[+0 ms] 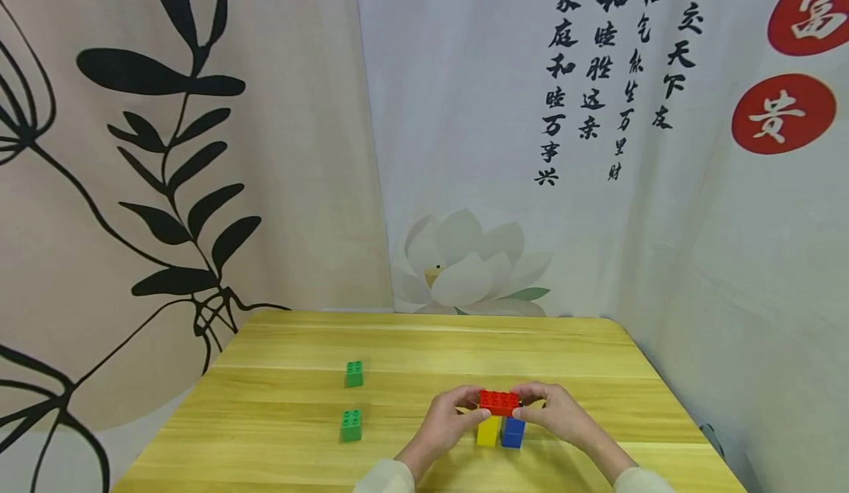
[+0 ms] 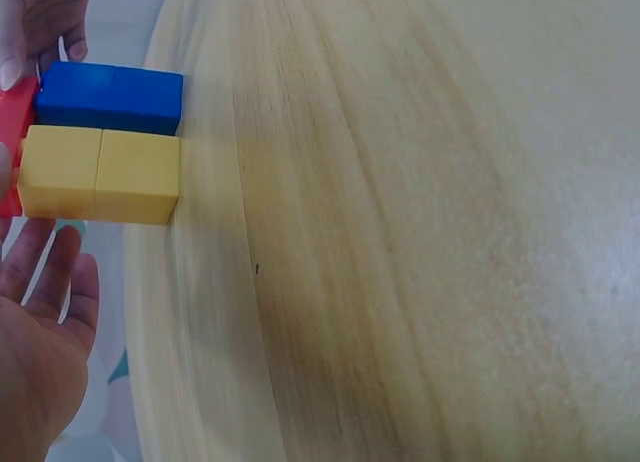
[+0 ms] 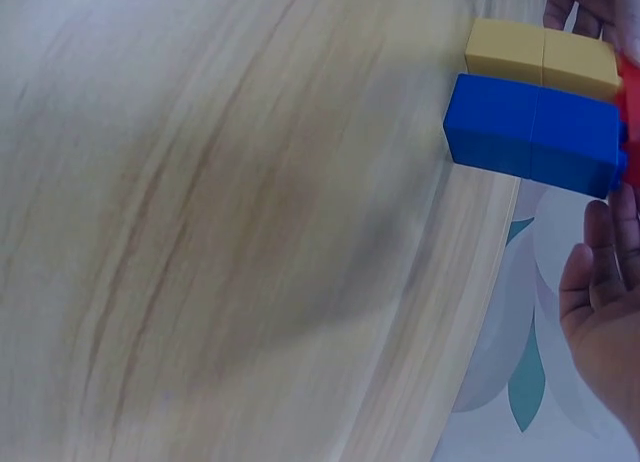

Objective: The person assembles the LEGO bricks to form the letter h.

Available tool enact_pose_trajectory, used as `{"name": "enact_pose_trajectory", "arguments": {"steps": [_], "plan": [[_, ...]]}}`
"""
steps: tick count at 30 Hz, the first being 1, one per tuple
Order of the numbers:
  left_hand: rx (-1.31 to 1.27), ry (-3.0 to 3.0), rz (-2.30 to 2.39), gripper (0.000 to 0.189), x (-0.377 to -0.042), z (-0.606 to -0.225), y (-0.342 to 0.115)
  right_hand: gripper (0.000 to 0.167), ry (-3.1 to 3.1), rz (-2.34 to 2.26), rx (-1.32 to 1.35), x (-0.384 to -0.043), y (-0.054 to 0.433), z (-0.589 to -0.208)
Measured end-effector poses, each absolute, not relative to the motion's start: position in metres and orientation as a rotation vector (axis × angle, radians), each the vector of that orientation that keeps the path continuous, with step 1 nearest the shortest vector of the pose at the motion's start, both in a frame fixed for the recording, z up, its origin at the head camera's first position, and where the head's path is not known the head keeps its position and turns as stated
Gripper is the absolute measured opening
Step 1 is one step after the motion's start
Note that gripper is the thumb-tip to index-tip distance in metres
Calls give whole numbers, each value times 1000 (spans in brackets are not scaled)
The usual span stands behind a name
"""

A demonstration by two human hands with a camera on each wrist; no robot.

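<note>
A red brick [image 1: 500, 402] with studs on top lies across two short towers, a yellow stack [image 1: 487, 432] and a blue stack [image 1: 513, 432]. Its left end is pinched between thumb and fingers of my left hand [image 1: 451, 419]; my right hand [image 1: 556, 412] pinches the right end the same way. Each tower is two bricks high, as the seams on the yellow stack [image 2: 100, 174] and blue stack [image 3: 533, 132] show in the wrist views. Blue studs show beside the red brick [image 3: 632, 112] in the right wrist view; whether it is fully seated, I cannot tell.
Two green bricks stand apart on the left of the wooden table [image 1: 265, 434], one green brick [image 1: 354, 373] farther back and the other green brick [image 1: 351, 425] closer. Behind the table's far edge hangs a printed cloth [image 1: 312, 147].
</note>
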State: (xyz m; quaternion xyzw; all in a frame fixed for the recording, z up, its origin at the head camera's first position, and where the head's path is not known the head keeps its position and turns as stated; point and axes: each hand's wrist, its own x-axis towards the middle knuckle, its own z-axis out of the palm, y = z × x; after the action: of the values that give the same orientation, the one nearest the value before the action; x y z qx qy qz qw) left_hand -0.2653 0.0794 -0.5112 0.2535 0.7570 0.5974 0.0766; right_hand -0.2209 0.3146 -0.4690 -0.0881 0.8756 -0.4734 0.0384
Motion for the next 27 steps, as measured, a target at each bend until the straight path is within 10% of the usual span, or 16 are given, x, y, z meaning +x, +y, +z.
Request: {"name": "enact_pose_trajectory", "arguments": {"steps": [27], "plan": [[806, 2290, 1668, 25, -270, -510, 77, 42, 2696, -1486, -234, -218, 315, -475]]}}
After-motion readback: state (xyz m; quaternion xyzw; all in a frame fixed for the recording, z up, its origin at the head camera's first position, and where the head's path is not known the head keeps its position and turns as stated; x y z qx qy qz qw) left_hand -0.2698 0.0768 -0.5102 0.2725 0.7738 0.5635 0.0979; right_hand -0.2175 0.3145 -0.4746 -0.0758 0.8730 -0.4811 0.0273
